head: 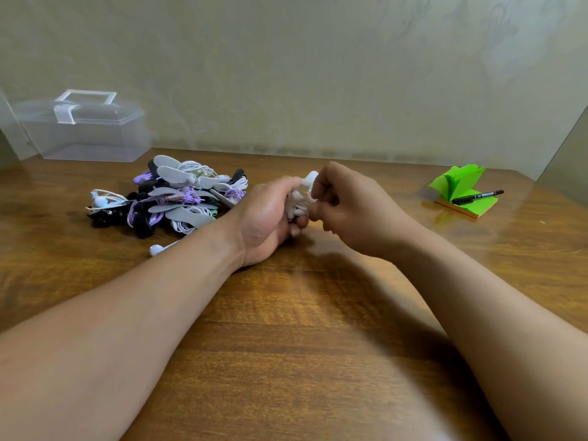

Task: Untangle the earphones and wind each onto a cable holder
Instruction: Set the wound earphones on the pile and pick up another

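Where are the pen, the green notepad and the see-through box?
pen (477,197), head view, middle of its black barrel.
green notepad (458,180), head view, its fanned-up green pages.
see-through box (95,139), head view, its front wall.

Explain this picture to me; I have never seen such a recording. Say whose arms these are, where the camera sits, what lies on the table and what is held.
No machine: a person works with bare hands, filmed by one camera worn on the head, looking forward and down. The left hand grips a white earphone bundle; the right hand pinches its top. On the brown wooden table lie a pile of earphones wound on grey and black holders, a loose white earbud, a clear plastic box, and a green sticky-note pad with a black marker pen on it.
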`<state>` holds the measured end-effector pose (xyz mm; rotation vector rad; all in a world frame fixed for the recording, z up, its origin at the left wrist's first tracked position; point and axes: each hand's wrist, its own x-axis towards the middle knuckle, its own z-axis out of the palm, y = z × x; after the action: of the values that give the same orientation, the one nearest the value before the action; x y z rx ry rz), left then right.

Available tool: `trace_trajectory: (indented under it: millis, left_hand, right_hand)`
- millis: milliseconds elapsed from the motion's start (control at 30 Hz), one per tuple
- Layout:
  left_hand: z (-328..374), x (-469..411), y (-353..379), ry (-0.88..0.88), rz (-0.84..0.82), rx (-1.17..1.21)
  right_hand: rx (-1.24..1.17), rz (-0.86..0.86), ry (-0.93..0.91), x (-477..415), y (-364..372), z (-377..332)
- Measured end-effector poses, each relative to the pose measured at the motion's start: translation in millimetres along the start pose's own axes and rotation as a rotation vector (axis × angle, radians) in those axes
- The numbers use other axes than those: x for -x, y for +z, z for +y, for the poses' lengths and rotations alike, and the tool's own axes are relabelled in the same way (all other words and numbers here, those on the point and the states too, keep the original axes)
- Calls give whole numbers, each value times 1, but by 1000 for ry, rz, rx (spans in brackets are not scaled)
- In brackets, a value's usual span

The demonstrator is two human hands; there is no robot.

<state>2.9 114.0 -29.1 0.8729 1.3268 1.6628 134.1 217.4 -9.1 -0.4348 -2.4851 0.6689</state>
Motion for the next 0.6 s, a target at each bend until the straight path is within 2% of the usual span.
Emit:
trace_trajectory:
  millis: [100,300,467,600]
  left_hand:
    - [-2,1,1,60,48,-74]
    - [-1,3,1,103,110,-251]
    - [1,3,2,48,87,-219]
    - [3,2,0,-24,145,-122]
  right_hand:
    - [-121,11,45,2,-1,-1]
    - [2,11,-24,2,0,2]
    - [162,49,-148,1,-3,2]
    - [316,139,-326,-6,-1,2]
